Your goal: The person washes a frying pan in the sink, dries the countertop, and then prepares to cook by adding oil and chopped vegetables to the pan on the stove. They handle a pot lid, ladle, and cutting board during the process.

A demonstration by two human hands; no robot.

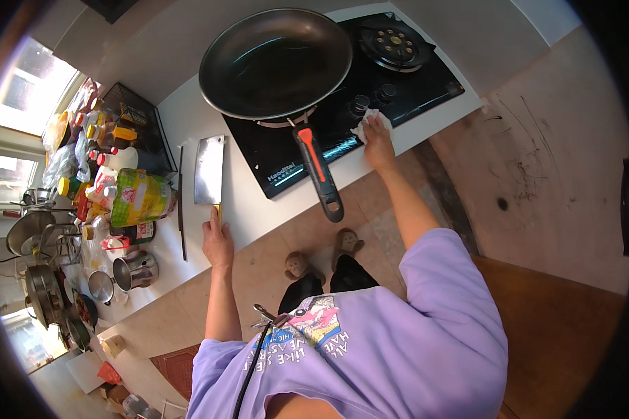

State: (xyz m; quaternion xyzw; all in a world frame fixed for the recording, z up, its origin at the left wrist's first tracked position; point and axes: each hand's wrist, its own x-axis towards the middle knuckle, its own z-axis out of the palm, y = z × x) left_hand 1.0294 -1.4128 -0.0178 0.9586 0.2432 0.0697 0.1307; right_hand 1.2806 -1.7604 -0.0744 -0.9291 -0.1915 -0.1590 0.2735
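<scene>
On the white countertop [248, 230] lies a cleaver [209, 170] with a broad shiny blade. Its yellowish handle is in my left hand [218, 242], fingers closed around it. My right hand [379, 144] presses a crumpled white tissue or cloth [372, 121] on the front edge of the black glass gas stove [342, 143], just below a control knob [360, 103]. A large dark frying pan [276, 66] sits over the left burner. Its black and red handle [317, 171] sticks out past the counter's front edge, between my two arms.
To the right is a bare burner [396, 43]. Thin dark sticks [182, 202] lie left of the cleaver. Bottles and bags, a yellow-green package [141, 198] and a small metal pot [135, 270] crowd the left counter. A marked wall [538, 167] rises at the right.
</scene>
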